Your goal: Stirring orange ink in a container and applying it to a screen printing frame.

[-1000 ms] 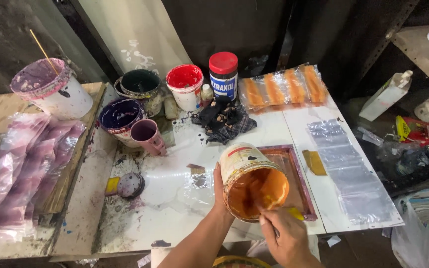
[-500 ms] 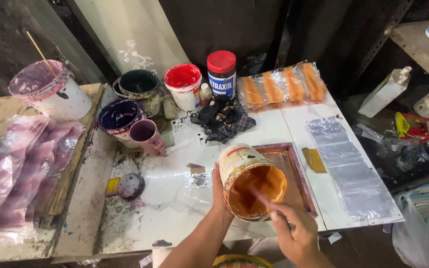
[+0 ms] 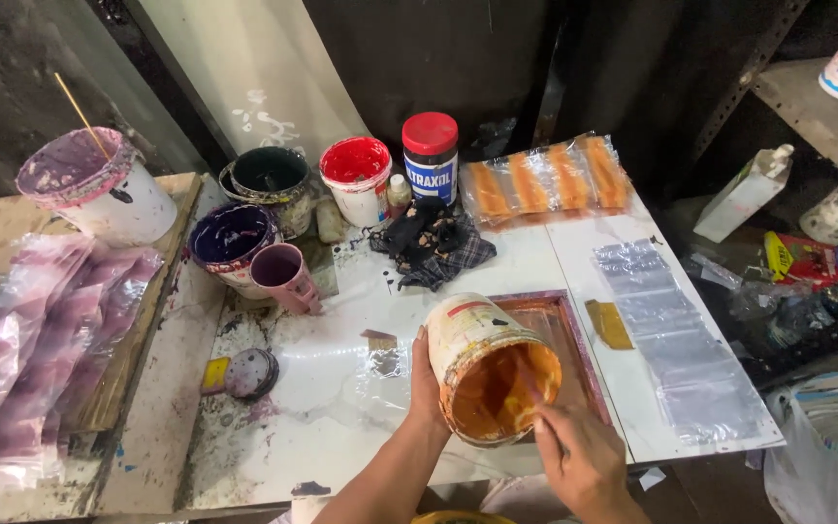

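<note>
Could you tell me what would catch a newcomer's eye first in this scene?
First, the tilted orange paint tub at front centre, gripped by the left hand while the right hand reaches into its mouth over a framed screen. Behind it, the red pot and red-lidded jar stand out at the table's back edge. At far left, a purple-stained bucket sits above crumpled purple plastic.

Tub (image 3: 482, 354) looks like plastic, its inside coated in wet glossy orange paint. Table (image 3: 341, 388) is smooth, white, paint-stained. Frame (image 3: 574, 330) looks wooden. Rag (image 3: 434, 243) is dark cloth, crumpled. Clear sheet (image 3: 676, 340) is shiny plastic film. Jar (image 3: 430, 155) has a matt red plastic lid.
</note>
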